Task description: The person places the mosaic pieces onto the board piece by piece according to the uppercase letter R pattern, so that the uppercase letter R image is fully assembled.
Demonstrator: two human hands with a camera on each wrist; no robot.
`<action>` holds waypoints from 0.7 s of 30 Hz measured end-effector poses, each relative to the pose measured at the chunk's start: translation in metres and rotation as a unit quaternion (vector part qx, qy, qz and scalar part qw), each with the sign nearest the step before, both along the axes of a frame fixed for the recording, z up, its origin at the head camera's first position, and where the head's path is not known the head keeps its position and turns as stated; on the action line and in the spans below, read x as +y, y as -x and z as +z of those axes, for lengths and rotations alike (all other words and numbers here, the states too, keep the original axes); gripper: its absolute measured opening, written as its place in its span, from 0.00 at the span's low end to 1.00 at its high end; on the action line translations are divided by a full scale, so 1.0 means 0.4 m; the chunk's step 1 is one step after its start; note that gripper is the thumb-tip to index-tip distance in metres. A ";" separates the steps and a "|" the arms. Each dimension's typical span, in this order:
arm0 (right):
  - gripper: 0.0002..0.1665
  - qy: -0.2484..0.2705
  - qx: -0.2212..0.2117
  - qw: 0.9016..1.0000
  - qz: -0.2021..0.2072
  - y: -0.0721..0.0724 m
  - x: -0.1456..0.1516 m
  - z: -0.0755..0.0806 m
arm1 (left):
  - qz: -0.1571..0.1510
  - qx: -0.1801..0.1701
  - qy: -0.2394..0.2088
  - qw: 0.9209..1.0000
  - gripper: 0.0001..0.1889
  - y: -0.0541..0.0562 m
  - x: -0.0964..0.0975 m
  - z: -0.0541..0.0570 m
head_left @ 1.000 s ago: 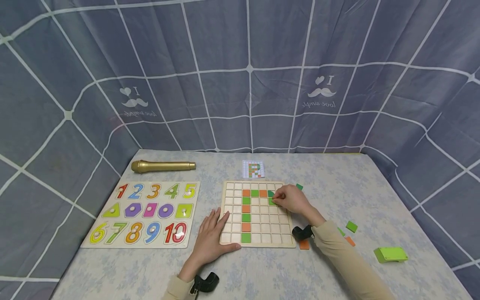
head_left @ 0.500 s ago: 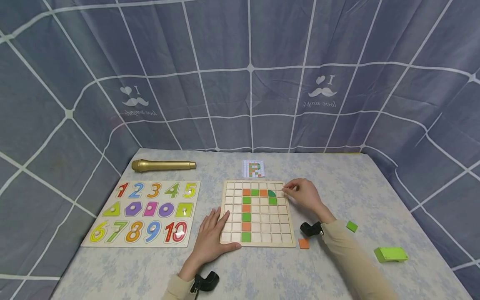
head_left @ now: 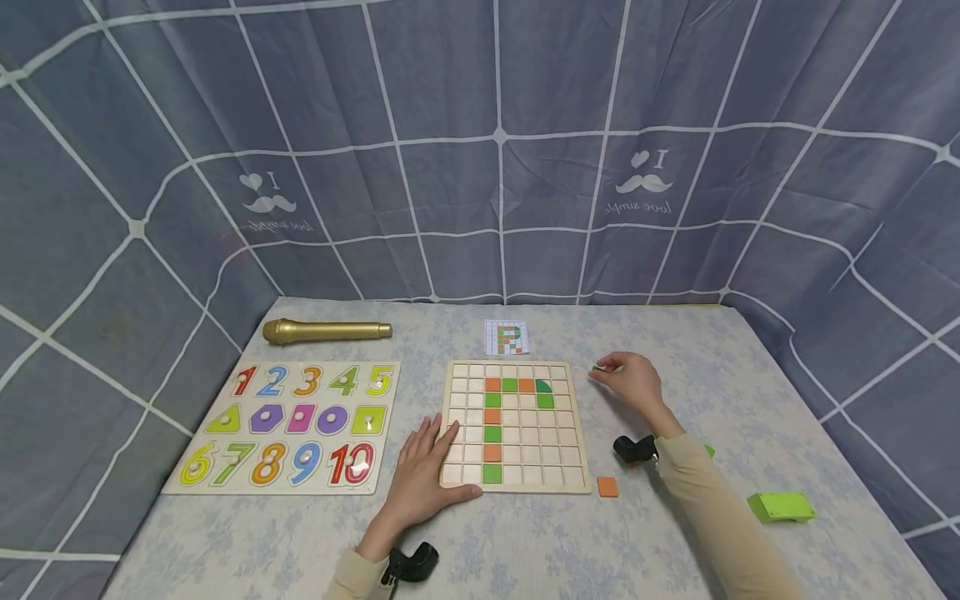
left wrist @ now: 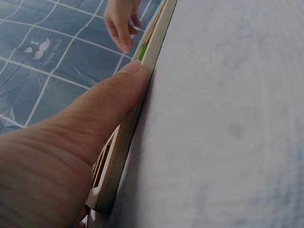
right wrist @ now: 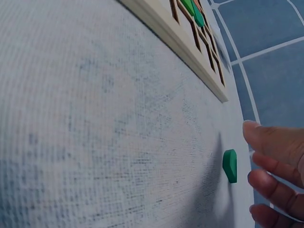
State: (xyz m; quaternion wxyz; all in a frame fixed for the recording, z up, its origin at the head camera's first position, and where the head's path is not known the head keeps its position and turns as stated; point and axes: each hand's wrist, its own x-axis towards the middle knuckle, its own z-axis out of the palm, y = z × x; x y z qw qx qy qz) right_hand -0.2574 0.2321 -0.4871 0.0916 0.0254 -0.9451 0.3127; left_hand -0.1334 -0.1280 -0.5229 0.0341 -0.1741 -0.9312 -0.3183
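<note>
A wooden grid board (head_left: pixel 525 458) lies flat, with orange and green tiles in one column and along an upper row. At that row's right end sits a dark green rounded tile (head_left: pixel 543 387), with a green square tile (head_left: pixel 546 402) below it. My left hand (head_left: pixel 422 475) rests spread at the board's lower left corner; its thumb (left wrist: pixel 118 85) touches the front rim. My right hand (head_left: pixel 632 383) hovers right of the board, fingers bent and holding nothing. Close to its fingertips, a dark green tile (right wrist: pixel 230 165) lies on the cloth, apart from them in the right wrist view.
A numbers and shapes puzzle board (head_left: pixel 281 442) lies on the left, below a gold microphone (head_left: pixel 327 332). Behind the grid board is a pattern card (head_left: pixel 507 338). An orange tile (head_left: pixel 607 487) and a green block (head_left: pixel 782 507) lie to the right. Curtains enclose the table.
My right hand has left the green tiles at the row's end and moved right, off the board, to the loose dark green tile. My left hand has stayed in place.
</note>
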 end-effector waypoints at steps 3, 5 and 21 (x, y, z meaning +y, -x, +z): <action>0.17 -0.008 -0.023 1.000 -0.014 0.001 -0.001 0.000 | 0.000 -0.002 0.000 1.000 0.53 0.001 0.000 0.002; 0.19 -0.017 -0.037 0.999 -0.022 0.001 -0.002 0.001 | 0.000 -0.005 0.001 1.000 0.53 0.001 0.000 0.002; 0.15 -0.041 -0.082 0.995 -0.034 0.000 -0.011 0.009 | -0.003 -0.008 -0.001 1.000 0.53 -0.003 -0.002 -0.003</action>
